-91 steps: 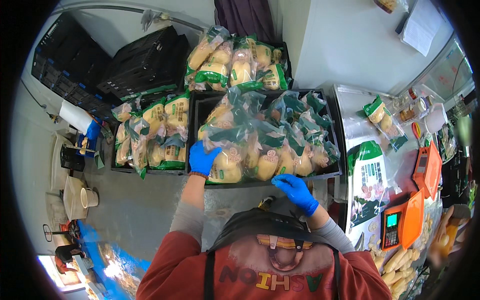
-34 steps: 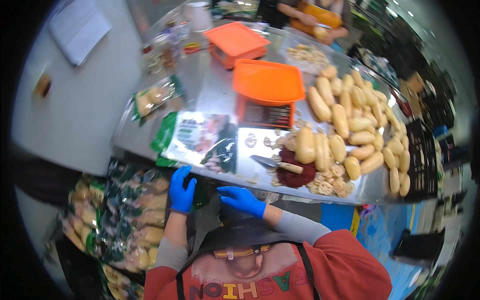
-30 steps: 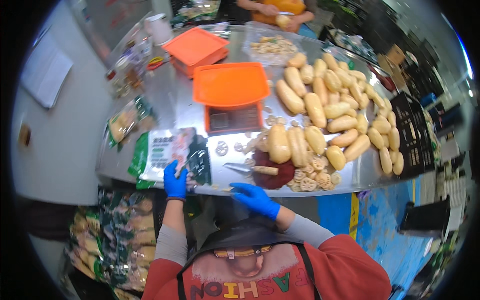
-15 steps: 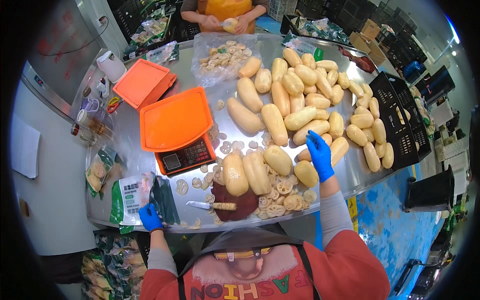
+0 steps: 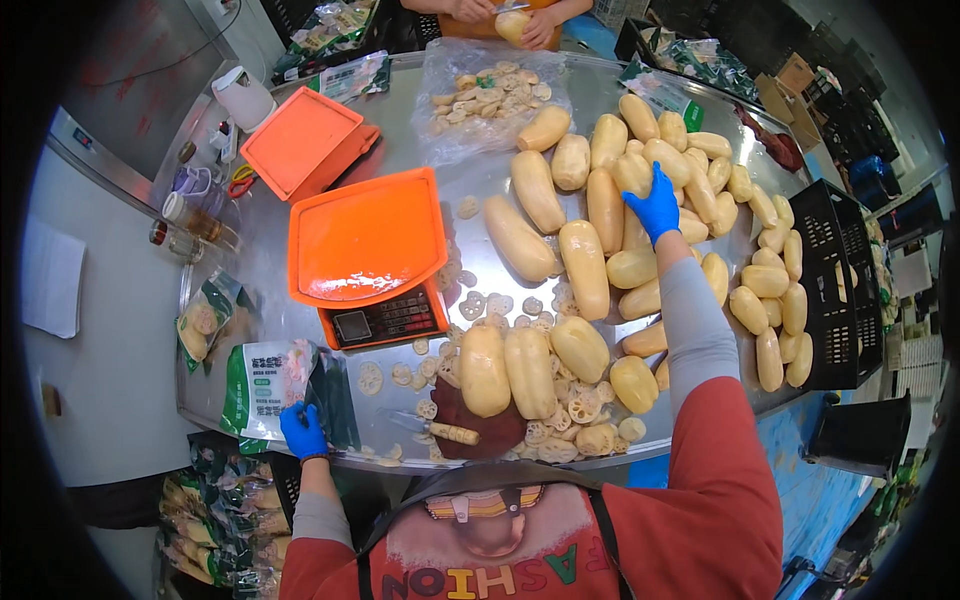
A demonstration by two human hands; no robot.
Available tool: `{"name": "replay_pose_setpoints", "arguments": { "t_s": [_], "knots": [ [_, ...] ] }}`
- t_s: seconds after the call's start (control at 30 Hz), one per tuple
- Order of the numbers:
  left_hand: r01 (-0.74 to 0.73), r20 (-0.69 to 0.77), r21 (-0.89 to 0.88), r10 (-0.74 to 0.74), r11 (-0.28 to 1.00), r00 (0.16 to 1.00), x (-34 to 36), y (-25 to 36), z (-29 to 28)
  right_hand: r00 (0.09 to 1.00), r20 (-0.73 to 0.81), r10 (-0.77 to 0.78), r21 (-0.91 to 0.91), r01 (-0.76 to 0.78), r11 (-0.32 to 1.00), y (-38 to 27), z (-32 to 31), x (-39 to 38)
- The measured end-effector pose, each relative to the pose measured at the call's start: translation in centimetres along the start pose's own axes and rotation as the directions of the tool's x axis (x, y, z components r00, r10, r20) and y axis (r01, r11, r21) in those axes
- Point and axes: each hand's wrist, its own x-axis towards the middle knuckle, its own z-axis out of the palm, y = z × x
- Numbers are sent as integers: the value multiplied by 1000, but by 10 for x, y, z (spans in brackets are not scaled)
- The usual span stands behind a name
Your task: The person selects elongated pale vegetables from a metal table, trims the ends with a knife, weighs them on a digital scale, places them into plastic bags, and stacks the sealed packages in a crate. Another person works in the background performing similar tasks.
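My left hand [image 5: 303,432], in a blue glove, is closed at the lower edge of a green and white plastic bag [image 5: 265,390] lying on the table's near left. Out over the pile, my right hand [image 5: 656,208], also gloved in blue, has its thumb and fingers around one end of a peeled lotus root [image 5: 632,174]. Many more peeled roots lie around it. Closer to me, several thick lotus roots [image 5: 484,370] rest beside cut slices [image 5: 560,430]. A knife [image 5: 452,432] with a wooden handle lies on a dark red cloth [image 5: 490,440].
An orange-topped scale [image 5: 368,240] stands left of centre, with another orange tray [image 5: 302,143] behind it. A clear plastic sheet [image 5: 440,140] carries slices. At right is a black crate [image 5: 835,290]. Jars [image 5: 195,215] line the left edge. Across the table, a co-worker's hands [image 5: 535,25] hold a root.
My right hand has reached farther forward, from the near side of the pile onto a root deeper in it. My left hand stays at the bag. The whole view has shifted slightly.
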Motion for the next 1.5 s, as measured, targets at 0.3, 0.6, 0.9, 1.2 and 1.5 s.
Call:
{"name": "replay_pose_setpoints", "arguments": {
  "t_s": [0.3,0.6,0.9,1.2,1.5],
  "knots": [
    [17,11,35,-18,999,1000,1,12,-6,739,595,317,769,-638,43,-73,-51,-15],
    [373,180,-257,-335,891,925,4,30,-9,967,255,-2,444,-115,889,-117,-108,-71],
    [143,377,-734,223,664,899,16,128,10,885,439,-151,882,-393,259,-251,-107,-193],
    [870,816,-448,303,-204,492,-8,246,8,771,594,-232,772,-463,436,-325,-94,-265],
    [767,720,-638,407,68,562,5,244,-27,461,789,-405,243,371,896,-303,-34,-346]
  ]
}}
